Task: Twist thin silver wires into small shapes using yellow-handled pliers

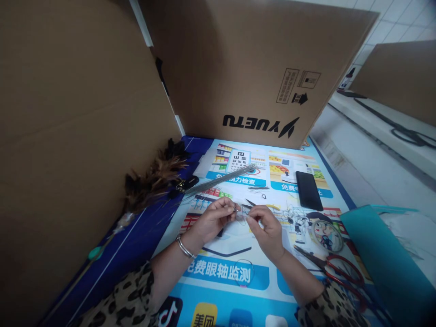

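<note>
My left hand (220, 217) is closed in a pinch, thumb against forefinger, on a thin wire piece (237, 210). Facing it, my right hand (267, 227) pinches the same fine wire, or another end of it; the strand between the fingers is too thin to trace fully. Just beyond the fingertips lie pliers with a yellow handle (273, 207). Further off is a bundle of straight thin wires (221, 179). A thin loop (252, 268) rests on the printed mat nearer to me. Tangled bits of wire (294, 218) are scattered right of my right hand.
Scissors with red handles (345, 269), a clear round dish (327, 236) and a black phone (309, 190) lie at the right, beside a teal box (388, 259). Brown feathers (150, 181) line the left. Cardboard panels (259, 59) stand at the back and left.
</note>
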The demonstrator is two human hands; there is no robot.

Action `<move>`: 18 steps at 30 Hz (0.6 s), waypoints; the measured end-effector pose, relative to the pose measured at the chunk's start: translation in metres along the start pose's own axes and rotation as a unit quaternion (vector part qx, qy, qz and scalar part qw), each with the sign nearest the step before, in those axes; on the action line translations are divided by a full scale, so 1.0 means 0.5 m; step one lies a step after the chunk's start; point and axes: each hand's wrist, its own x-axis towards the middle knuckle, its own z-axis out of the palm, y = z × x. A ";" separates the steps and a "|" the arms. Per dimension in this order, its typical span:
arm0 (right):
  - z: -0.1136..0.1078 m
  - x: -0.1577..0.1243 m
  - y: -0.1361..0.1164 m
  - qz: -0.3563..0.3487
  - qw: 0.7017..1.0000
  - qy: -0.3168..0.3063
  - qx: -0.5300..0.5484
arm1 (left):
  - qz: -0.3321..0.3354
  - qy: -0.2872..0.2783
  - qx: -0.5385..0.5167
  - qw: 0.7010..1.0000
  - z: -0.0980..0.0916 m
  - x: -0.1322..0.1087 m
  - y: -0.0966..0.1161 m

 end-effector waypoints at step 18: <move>0.000 -0.002 -0.003 0.048 0.997 0.005 0.053 | -0.010 0.002 0.038 0.999 -0.005 0.000 -0.002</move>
